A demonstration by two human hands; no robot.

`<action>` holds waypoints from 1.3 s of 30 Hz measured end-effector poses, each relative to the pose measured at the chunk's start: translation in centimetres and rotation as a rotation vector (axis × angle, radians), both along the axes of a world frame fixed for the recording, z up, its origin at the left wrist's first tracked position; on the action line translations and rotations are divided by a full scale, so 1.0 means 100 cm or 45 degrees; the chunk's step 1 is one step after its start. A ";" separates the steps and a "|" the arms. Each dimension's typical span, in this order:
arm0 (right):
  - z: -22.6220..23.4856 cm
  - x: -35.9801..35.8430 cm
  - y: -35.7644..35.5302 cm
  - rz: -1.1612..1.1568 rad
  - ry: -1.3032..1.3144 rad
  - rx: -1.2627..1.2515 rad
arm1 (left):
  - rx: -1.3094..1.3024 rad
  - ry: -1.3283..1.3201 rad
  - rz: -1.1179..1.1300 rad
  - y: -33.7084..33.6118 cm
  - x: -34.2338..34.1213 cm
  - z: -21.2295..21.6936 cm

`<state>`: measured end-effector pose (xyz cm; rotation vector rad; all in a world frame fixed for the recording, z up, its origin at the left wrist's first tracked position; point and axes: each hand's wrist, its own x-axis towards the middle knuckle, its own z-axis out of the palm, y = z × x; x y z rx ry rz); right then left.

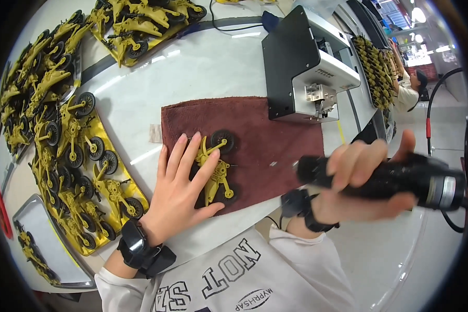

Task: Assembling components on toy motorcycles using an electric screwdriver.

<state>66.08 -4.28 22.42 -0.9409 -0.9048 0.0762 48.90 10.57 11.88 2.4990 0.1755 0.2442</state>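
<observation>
A yellow toy motorcycle [216, 174] with black wheels lies on its side on a maroon cloth [255, 151]. My left hand [181, 179] is laid over its left part, fingers stretched and apart, the index finger and thumb touching the yellow body. Part of the motorcycle is hidden beneath that hand. To the right, raised off the table, my right hand [361, 179] is closed around a black cylindrical power tool [400, 182] with a silver ring near its right end. Motion blurs the tool and hand; its exact kind cannot be made out. Its left end points toward the cloth.
A black-and-white bench machine [312, 73] stands on the cloth's far right corner. Yellow trays [135, 179] of toy motorcycles crowd the left and far left. A white tray [57, 249] holds another one. A black cable [430, 104] hangs at right. Another person [408, 93] is farther off.
</observation>
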 end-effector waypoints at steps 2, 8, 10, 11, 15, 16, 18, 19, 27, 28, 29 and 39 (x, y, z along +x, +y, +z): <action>-0.020 -0.020 0.016 0.185 -0.018 0.001 | -0.039 -0.084 0.050 0.001 -0.007 -0.011; -0.030 -0.042 0.026 0.286 -0.004 -0.144 | -0.153 -0.100 -0.047 0.004 -0.004 -0.014; -0.030 -0.044 0.032 0.297 0.003 -0.157 | -0.147 -0.104 -0.032 0.003 -0.005 -0.015; -0.030 -0.044 0.035 0.296 0.006 -0.164 | -0.153 -0.101 -0.018 0.003 -0.007 -0.014; -0.036 -0.042 0.045 0.285 0.014 -0.196 | -0.160 -0.097 -0.014 0.004 -0.007 -0.016; -0.039 -0.042 0.047 0.283 0.020 -0.204 | -0.184 -0.098 -0.021 0.005 -0.007 -0.016; -0.045 -0.040 0.050 0.272 0.028 -0.219 | -0.205 -0.110 -0.025 0.006 -0.008 -0.015; -0.047 -0.040 0.050 0.265 0.031 -0.225 | -0.211 -0.107 -0.018 0.005 -0.008 -0.016; -0.057 -0.035 0.053 0.457 0.097 -0.159 | -0.220 -0.098 -0.016 0.005 -0.008 -0.019; -0.058 -0.033 0.053 0.486 0.107 -0.147 | -0.226 -0.095 -0.015 0.005 -0.007 -0.019; -0.059 -0.031 0.054 0.515 0.117 -0.134 | -0.227 -0.084 -0.019 0.006 -0.006 -0.017; -0.066 -0.021 0.049 0.421 -0.003 -0.196 | -0.184 -0.011 -0.013 0.006 -0.002 -0.012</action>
